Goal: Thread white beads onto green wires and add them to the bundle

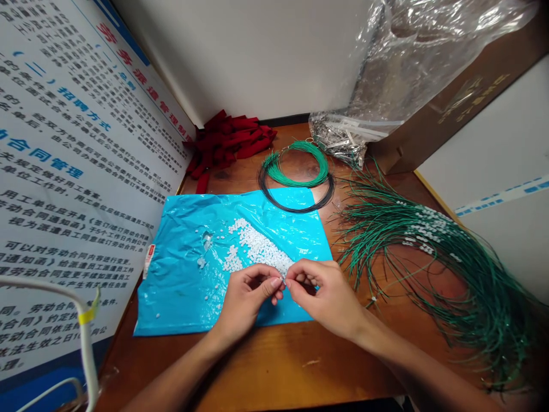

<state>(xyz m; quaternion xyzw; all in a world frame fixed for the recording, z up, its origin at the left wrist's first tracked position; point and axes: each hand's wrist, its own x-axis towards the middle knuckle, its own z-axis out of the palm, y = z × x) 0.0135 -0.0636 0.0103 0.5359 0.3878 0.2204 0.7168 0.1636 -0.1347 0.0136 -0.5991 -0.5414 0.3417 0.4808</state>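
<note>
Over the front edge of a blue plastic sheet (180, 229), my left hand (253, 292) and my right hand (319, 292) meet at their fingertips. Each hand is closed in a pinch. Something tiny and pale shows between the fingertips, too small to name. Just beyond the hands, a heap of small white beads (257, 243) lies on the sheet, with a few strays to the left. Coils of green wire (318, 166) and black wire (274, 200) rest at the back edge of the sheet.
At right lies a large bundle of green and dark wires (484, 286) with white pieces on it. Red strips (231, 140) are piled at the back left. A clear bag (343, 137) and a brown box (429, 120) stand back right. A white curved tube (86, 343) is front left.
</note>
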